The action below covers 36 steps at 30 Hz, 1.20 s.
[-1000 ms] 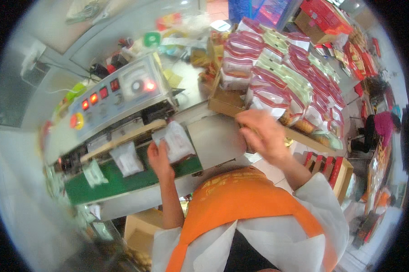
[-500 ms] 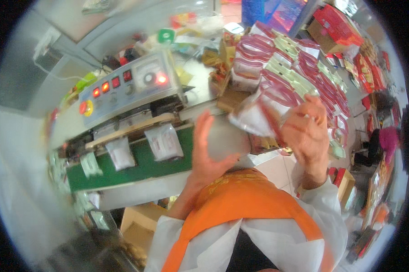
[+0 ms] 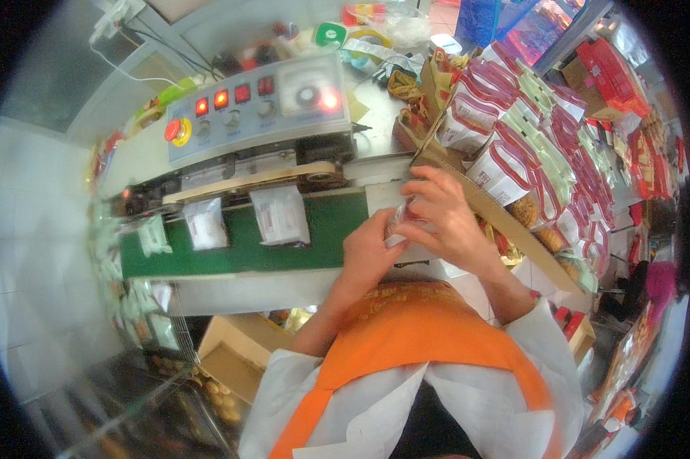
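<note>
Item: low wire rack (image 3: 183,329), far left, beneath the machine's front edge; pale packets beside it.

Item: green conveyor belt (image 3: 333,229), running left to right along the machine front.

Item: pale green packet (image 3: 154,235), leftmost on the belt.

Item: white packet (image 3: 206,224), next along, apart from its neighbours; long axis roughly across the belt.

Item: open cardboard box (image 3: 241,344), below the belt.

Item: control panel (image 3: 257,103), grey-blue, above and behind the belt; lit red switches, red knob on a yellow disc at its left.

Item: larger white packet (image 3: 279,215), rightmost on the belt, also lying across it, well apart from the hands.

Item: left hand (image 3: 366,251), just off the belt's right end, the nearer hand to it. Thumb and fingers closed on the left side of a small packet.

Item: small packet (image 3: 401,222), gripped between both hands, right of the belt's end. Largely covered; long axis cannot be told.

Item: right hand (image 3: 446,219), nearer the carton. Thumb and forefinger pinched on the small packet's right side, remaining fingers bent and slightly spread.

Item: carton (image 3: 528,246), right of the right hand, filled with rows of red-banded and green-banded bags (image 3: 505,164).
</note>
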Available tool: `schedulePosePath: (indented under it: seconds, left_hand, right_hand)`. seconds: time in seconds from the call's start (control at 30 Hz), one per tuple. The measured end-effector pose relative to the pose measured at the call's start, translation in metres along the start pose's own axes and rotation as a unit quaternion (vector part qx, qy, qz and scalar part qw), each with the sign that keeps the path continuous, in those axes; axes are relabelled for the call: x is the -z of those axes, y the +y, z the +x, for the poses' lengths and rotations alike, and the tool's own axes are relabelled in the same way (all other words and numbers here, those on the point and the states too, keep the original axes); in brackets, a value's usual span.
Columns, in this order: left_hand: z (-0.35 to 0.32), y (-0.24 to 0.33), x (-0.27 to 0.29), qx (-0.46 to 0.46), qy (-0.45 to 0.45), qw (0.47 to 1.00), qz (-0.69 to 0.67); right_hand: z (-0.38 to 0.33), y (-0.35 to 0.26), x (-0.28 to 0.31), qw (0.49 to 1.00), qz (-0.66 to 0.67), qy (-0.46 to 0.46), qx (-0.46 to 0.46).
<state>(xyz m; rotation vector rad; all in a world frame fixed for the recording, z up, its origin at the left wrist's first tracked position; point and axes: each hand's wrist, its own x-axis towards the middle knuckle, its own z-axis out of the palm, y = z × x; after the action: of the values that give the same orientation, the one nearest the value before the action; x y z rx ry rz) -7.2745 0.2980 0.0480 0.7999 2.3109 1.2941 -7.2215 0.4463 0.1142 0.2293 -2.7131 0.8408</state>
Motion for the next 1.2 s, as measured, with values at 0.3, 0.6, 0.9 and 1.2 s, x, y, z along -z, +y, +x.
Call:
schedulePosePath:
  seconds: [0.3,0.6,0.9,1.2]
  left_hand:
    - [0.000,-0.014,0.008,0.080,-0.032,0.977,-0.195]
    - [0.016,-0.046,-0.003,0.196,0.005,0.893,-0.404]
    - [0.031,-0.082,-0.002,0.243,0.082,0.847,-0.465]
    - [0.033,-0.092,0.013,0.221,0.128,0.870,-0.422]
  right_hand:
    - [0.003,0.017,-0.004,0.928,0.271,0.203,-0.152]
    - [-0.021,0.047,-0.085,0.745,0.512,0.101,-0.416]
    - [0.011,0.070,-0.130,0.687,0.556,0.127,-0.451]
    - [-0.013,0.057,-0.100,0.753,0.527,0.072,-0.388]
